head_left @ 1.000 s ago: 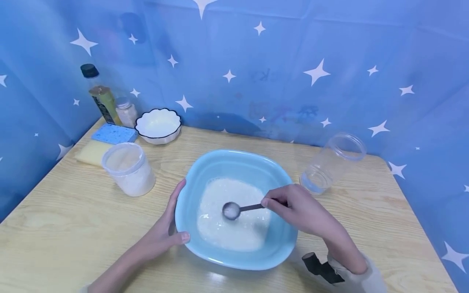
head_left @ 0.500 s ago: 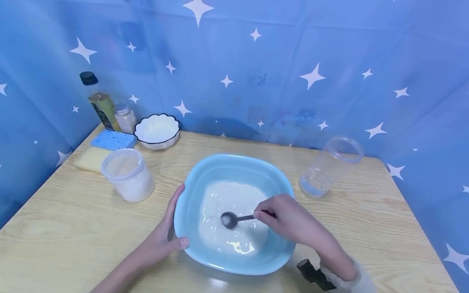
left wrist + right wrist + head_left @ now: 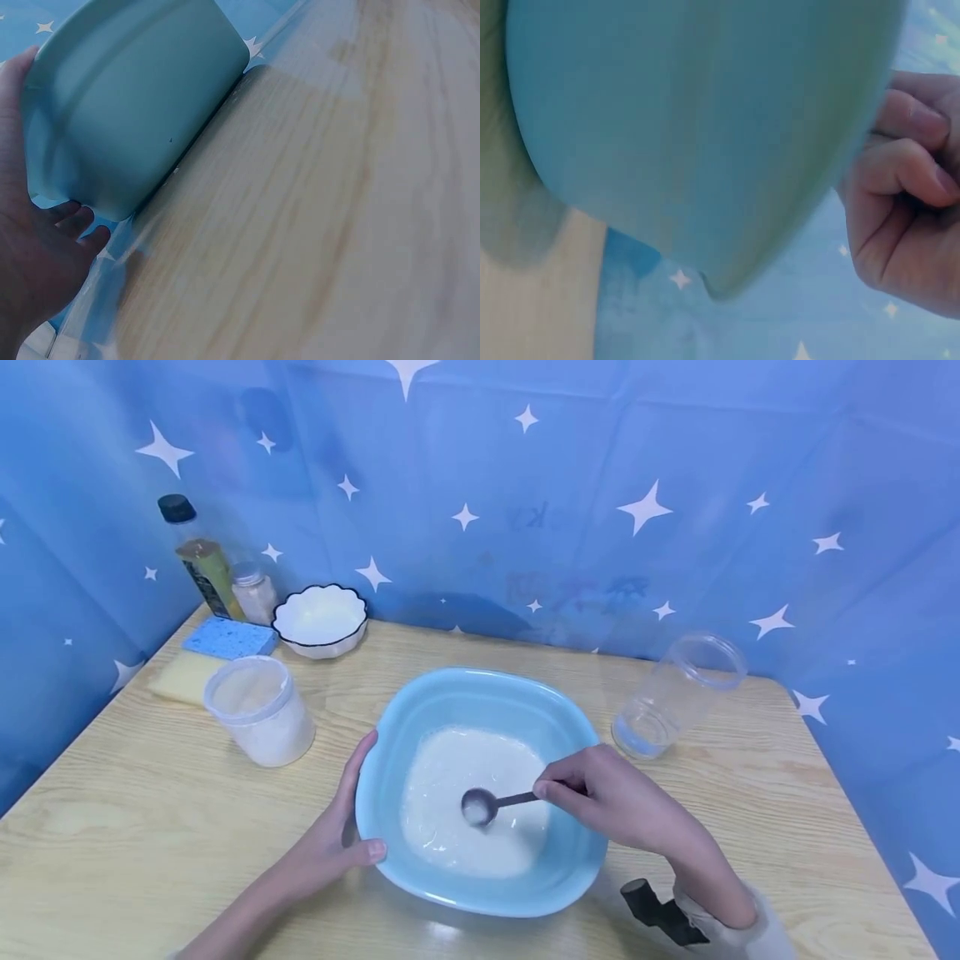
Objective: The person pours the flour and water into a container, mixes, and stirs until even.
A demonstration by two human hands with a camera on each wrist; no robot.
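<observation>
Right hand (image 3: 607, 797) pinches the small metal spoon (image 3: 480, 806), left hand (image 3: 337, 839) clasps the light-blue plastic basin (image 3: 457, 689); careless stirring could slop milky liquid (image 3: 450, 777) over.

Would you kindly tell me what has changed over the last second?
The right hand stirred the spoon through the white mixture, slightly forward and back again. The left hand kept gripping the blue basin's rim; nothing else moved.
</observation>
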